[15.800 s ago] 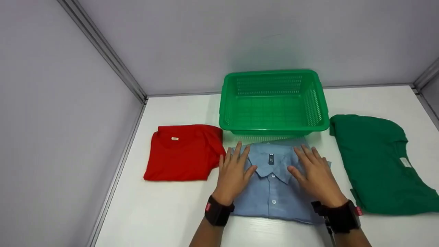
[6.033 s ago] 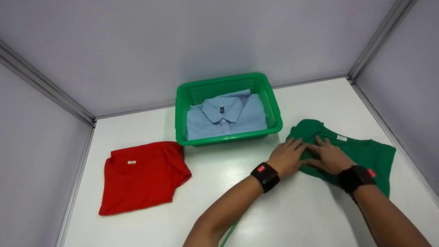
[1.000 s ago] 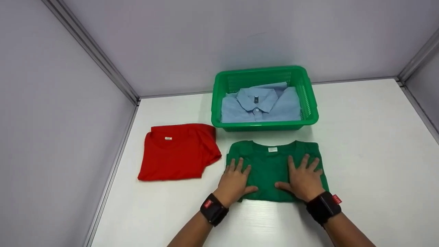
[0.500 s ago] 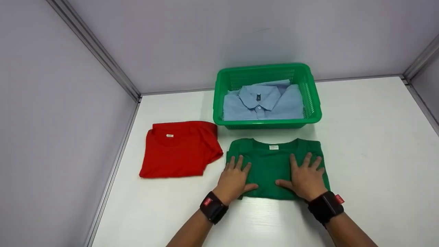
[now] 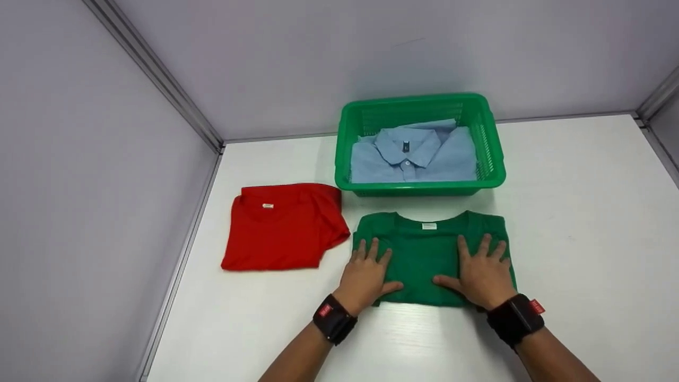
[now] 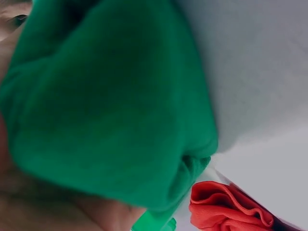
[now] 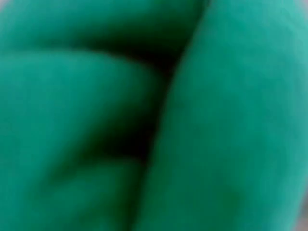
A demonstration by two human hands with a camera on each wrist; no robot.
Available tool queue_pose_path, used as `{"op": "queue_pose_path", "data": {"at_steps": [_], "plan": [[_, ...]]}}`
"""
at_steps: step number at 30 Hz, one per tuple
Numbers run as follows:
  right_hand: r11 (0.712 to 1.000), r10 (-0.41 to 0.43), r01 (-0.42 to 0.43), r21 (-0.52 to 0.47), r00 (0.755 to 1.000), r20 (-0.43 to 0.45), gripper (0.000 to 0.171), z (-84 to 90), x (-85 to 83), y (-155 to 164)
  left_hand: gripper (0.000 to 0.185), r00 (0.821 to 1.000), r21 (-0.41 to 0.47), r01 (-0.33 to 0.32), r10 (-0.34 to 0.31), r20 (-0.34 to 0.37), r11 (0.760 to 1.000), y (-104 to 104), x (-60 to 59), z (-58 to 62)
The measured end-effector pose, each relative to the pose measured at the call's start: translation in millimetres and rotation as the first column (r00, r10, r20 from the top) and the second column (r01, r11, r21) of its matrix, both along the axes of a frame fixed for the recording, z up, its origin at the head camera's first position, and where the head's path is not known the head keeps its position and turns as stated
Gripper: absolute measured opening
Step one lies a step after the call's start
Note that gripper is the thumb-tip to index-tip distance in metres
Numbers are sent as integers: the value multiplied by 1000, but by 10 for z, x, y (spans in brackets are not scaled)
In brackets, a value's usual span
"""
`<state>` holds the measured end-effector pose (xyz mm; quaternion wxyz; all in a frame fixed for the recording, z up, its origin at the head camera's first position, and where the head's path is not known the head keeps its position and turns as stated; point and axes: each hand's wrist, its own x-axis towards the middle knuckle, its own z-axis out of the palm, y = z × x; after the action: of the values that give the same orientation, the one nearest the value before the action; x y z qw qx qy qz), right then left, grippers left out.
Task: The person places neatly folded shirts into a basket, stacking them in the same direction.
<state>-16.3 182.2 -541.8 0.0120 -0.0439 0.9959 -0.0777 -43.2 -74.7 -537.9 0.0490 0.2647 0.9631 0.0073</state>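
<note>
Both hands, left [image 5: 367, 273] and right [image 5: 482, 271], lie flat with fingers spread on the folded green shirt [image 5: 427, 249], pressing it smooth just before the basket [image 5: 419, 189], which holds a blue shirt [image 5: 414, 159].

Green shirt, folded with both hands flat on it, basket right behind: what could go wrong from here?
1. The left hand and right hand only press on the green shirt; lifted without support underneath, its folds could fall open.
2. The blue shirt already fills much of the green basket, so the green one might land skewed or snag the rim.
3. The red shirt lies close on the left; a sideways sweep could disturb it.
</note>
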Motion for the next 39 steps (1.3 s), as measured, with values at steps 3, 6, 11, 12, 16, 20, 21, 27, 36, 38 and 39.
{"op": "queue_pose_path", "data": {"at_steps": [3, 6, 11, 12, 16, 20, 21, 27, 36, 38, 39], "plan": [[1000, -3, 3, -2, 1000, 2, 113, 10, -2, 19, 80, 1000, -9, -1, 1, -13, 1000, 9, -2, 5], [1000, -4, 4, -7, 1000, -2, 113, 18, -2, 30, 80, 1000, -12, -3, 3, -21, 1000, 12, -2, 14], [1000, 0, 0, -4, 1000, -10, 113, 12, 4, 24, 80, 999, -16, -9, 8, -34, 1000, 4, 7, 8], [1000, -1, 1, -2, 1000, -12, 112, 7, 6, 21, 80, 999, -18, -8, 7, -36, 1000, 3, 8, 3], [1000, -14, 14, -11, 1000, -15, 116, -24, 14, 15, 81, 999, -20, -3, 2, -40, 1000, 5, 10, -19], [999, -24, 23, -26, 1000, -7, 122, -49, 20, 12, 81, 1000, -7, -10, 9, -15, 1000, -5, 15, -32], [999, -24, 23, -25, 1000, -4, 123, -53, 18, 12, 81, 1000, -4, -10, 10, -12, 1000, -7, 18, -36], [1000, -21, 21, -16, 1000, 12, 119, -52, 15, 18, 81, 1000, 15, -9, 9, -20, 1000, -9, 33, -34], [1000, -24, 24, -14, 1000, -3, 118, -48, 23, 26, 81, 1000, -2, -11, 11, -5, 1000, 31, -12, -23], [1000, -24, 24, -9, 1000, -8, 119, -53, 26, 25, 82, 1000, -4, -17, 17, 17, 1000, 44, -37, -4], [1000, -24, 24, -6, 1000, -10, 119, -57, 27, 24, 83, 999, -5, -23, 23, 29, 1000, 52, -52, 8]]}}
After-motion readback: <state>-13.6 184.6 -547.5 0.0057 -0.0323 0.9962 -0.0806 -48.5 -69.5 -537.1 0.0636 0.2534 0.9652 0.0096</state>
